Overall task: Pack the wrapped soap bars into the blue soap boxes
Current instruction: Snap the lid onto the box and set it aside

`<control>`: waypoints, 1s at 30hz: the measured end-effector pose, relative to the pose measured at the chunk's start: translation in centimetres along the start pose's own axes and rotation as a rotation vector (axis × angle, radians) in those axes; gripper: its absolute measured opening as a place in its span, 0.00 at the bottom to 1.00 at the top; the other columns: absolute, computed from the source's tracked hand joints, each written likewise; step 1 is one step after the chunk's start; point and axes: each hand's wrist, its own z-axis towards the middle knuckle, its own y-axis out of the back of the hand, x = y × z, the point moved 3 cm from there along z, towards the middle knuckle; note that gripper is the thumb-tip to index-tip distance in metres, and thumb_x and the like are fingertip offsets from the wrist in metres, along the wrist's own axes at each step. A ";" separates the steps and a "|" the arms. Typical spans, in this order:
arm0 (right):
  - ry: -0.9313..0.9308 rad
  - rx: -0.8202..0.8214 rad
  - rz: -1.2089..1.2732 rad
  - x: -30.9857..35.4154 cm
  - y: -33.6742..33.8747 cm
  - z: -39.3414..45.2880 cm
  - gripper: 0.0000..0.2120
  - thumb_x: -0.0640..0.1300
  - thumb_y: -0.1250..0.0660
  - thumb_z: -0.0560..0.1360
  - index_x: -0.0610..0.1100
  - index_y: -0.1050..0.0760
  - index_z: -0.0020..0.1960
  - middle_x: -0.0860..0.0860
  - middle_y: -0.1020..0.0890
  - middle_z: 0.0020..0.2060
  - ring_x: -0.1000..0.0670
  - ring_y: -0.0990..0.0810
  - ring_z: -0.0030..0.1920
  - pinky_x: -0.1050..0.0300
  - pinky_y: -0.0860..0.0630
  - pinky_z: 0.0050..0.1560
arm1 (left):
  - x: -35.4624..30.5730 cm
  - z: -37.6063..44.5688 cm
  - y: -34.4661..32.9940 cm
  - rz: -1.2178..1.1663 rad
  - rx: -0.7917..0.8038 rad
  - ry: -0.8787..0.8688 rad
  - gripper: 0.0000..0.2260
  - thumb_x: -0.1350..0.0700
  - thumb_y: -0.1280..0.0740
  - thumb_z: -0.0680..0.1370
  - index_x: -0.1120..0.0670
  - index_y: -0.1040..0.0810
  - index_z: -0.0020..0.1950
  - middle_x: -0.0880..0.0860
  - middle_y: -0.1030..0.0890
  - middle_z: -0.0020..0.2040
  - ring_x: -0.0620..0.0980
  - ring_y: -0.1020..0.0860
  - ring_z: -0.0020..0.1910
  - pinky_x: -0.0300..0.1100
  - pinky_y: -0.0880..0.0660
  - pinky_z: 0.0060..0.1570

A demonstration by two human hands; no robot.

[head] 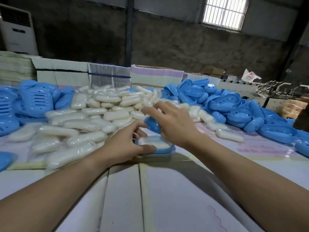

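Soap bar, wrapped, lies in the open blue tray on the bench, its long axis running left to right across our view. We take this tray as the landmark. Our left hand sits at its left end, thumb along the near rim, fingers curled loosely; whether that grip clamps the tray we cannot tell through the blur. Our right hand hovers just above and behind the tray, its grip closed around a blue lid. We judge the lid must come down toward us onto the tray, turned to the same axis. The soap pile lies behind and to the left of the tray
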 end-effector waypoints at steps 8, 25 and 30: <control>-0.391 0.129 0.708 -1.9 -1.1 -2.0 0.16 0.42 0.27 0.72 0.55 0.20 0.58 0.65 0.21 0.49 0.59 0.25 0.52 0.72 0.33 0.50 | 0.9 0.4 0.2 -0.021 -0.027 0.018 0.26 0.36 0.20 0.54 0.37 0.25 0.47 0.40 0.18 0.45 0.42 0.18 0.45 0.49 0.18 0.47; -0.236 0.352 0.962 -0.9 -1.4 -2.9 0.25 0.44 0.27 0.68 0.67 0.25 0.59 0.75 0.24 0.54 0.67 0.25 0.56 0.75 0.29 0.50 | 0.1 -0.2 0.4 0.046 0.032 -0.023 0.35 0.38 0.20 0.55 0.36 0.28 0.59 0.43 0.16 0.49 0.41 0.17 0.50 0.49 0.20 0.56; -0.280 0.362 0.985 -1.6 -1.7 -3.4 0.29 0.43 0.24 0.71 0.68 0.29 0.63 0.70 0.25 0.57 0.63 0.25 0.59 0.67 0.24 0.54 | 0.3 0.0 0.4 0.069 0.015 0.001 0.37 0.36 0.19 0.55 0.35 0.28 0.62 0.40 0.19 0.55 0.40 0.19 0.54 0.49 0.19 0.56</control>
